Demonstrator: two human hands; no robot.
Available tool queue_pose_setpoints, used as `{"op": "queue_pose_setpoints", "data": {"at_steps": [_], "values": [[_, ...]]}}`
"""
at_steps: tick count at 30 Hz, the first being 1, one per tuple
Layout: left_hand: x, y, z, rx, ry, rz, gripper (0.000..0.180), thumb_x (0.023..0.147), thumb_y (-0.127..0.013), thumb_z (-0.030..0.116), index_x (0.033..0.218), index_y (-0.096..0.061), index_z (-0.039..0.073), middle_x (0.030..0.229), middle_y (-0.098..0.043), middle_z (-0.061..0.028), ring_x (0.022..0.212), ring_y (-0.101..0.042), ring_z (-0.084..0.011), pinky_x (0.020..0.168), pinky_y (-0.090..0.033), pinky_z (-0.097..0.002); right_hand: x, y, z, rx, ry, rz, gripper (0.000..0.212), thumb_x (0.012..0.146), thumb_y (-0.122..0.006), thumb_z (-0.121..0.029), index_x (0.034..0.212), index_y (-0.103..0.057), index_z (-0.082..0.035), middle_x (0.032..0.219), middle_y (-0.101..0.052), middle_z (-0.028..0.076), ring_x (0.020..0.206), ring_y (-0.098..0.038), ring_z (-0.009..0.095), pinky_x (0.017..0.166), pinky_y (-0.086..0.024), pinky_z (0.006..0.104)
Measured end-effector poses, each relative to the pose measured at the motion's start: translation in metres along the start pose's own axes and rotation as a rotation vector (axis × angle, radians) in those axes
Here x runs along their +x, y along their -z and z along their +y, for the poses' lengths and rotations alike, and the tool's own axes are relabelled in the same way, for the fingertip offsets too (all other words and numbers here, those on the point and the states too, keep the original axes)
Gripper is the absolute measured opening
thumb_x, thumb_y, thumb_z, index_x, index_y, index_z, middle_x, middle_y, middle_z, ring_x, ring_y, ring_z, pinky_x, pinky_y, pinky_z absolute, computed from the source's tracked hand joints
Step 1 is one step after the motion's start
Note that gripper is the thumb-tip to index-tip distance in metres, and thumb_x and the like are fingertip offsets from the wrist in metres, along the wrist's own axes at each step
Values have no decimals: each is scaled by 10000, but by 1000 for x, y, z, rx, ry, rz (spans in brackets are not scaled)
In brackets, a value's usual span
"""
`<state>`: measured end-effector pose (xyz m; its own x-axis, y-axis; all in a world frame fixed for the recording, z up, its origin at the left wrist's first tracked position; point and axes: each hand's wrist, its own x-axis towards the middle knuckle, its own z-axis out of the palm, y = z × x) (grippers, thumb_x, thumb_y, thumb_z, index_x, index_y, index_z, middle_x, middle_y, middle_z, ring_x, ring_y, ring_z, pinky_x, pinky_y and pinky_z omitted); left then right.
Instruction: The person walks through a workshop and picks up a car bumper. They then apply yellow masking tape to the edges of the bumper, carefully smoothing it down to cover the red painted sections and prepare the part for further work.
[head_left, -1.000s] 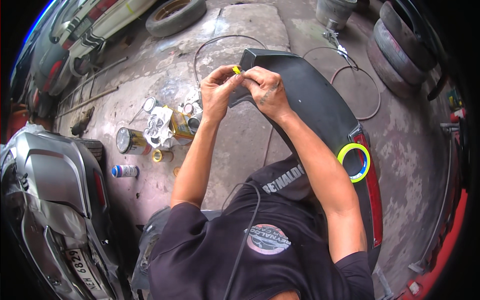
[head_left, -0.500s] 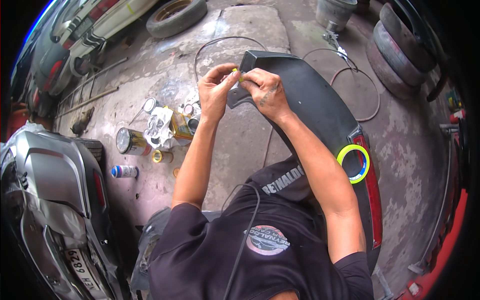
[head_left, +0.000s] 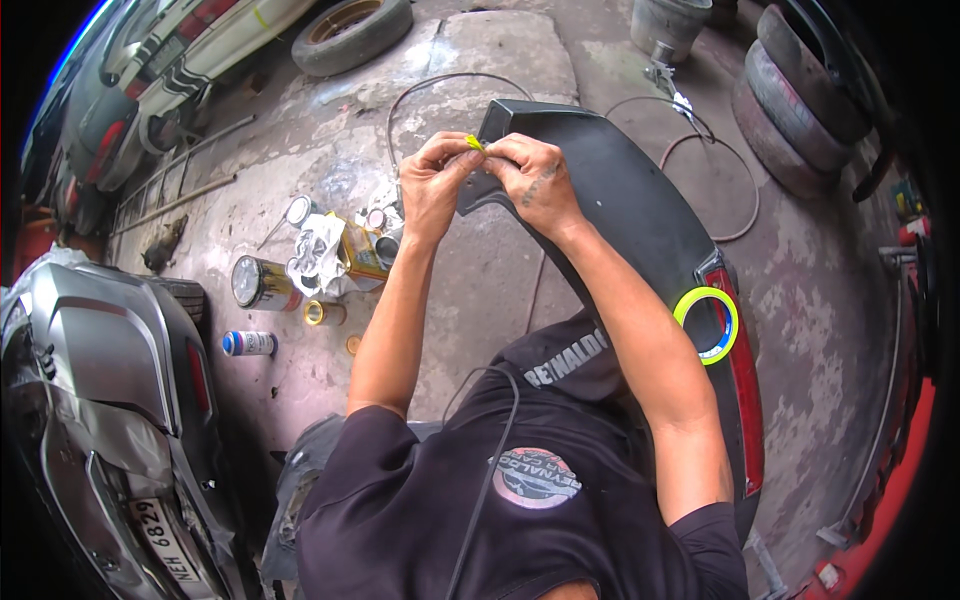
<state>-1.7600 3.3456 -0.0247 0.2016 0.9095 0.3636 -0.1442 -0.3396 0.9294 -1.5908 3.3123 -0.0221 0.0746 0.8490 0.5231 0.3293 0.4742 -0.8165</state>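
Observation:
A small yellow-green piece of tape [head_left: 475, 142] is pinched between the fingertips of my left hand [head_left: 432, 180] and my right hand [head_left: 535, 178]. The two hands meet in front of me, fingers closed and nearly touching. Beneath and beside them lies a black car spoiler panel [head_left: 635, 190], curving from its far corner toward my right side, with a long red light strip [head_left: 748, 420] along its edge. A yellow-green tape roll [head_left: 734, 325] rests on the panel near the start of the red strip, right of my right forearm.
Left on the floor stand a paint can [head_left: 260, 283], a yellow rectangular tin [head_left: 362, 250] with crumpled white paper [head_left: 318, 255], and a blue-topped can [head_left: 249, 343]. A silver car bumper [head_left: 110, 330] fills the left. Tires [head_left: 800, 110], a bucket [head_left: 672, 28] and a hose [head_left: 757, 190] lie far right.
The piece of tape shows more between the fingertips and has turned slightly. Both hands have shifted a little; the panel and tape roll look the same.

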Motion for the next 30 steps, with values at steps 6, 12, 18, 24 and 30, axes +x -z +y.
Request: {"op": "queue_pose_setpoints", "data": {"at_steps": [6,12,18,24,30], "values": [[3,-8,3,-48,20,79,59,936,-802,6,983,-784,-24,1015,-735,-42,938,-669,-98,837,-527,-250,3,2,0,36,-126,-11,149,916,-742,-55,1045,-785,5,966,-755,181,871,-745,350,772,-566,399],[8,-5,4,161,-99,21,127,929,-800,27,1026,-784,-54,1058,-733,-77,994,-682,-127,878,-540,-279,4,-1,5,-63,-25,12,146,942,-760,-48,1074,-778,10,922,-740,91,712,-667,174,644,-522,312],[8,-3,0,155,-33,7,220,919,-808,71,1104,-783,-46,1219,-712,-92,1090,-699,-173,957,-557,-332,5,3,3,107,-227,-12,135,927,-780,-35,1048,-784,24,935,-737,79,725,-691,145,649,-535,295],[7,4,-2,389,-52,-156,264,853,-846,76,1105,-799,13,1123,-741,-95,1071,-715,-217,940,-544,-354,5,6,6,172,-293,-23,150,911,-788,-23,1054,-793,21,966,-741,78,765,-706,145,679,-552,295],[15,4,-16,709,-204,-205,203,834,-837,78,1018,-784,12,1055,-750,-124,1038,-704,-314,925,-538,-407,1,4,12,97,-205,-23,150,904,-775,-30,1046,-791,15,985,-753,109,847,-734,204,753,-568,321]]}}
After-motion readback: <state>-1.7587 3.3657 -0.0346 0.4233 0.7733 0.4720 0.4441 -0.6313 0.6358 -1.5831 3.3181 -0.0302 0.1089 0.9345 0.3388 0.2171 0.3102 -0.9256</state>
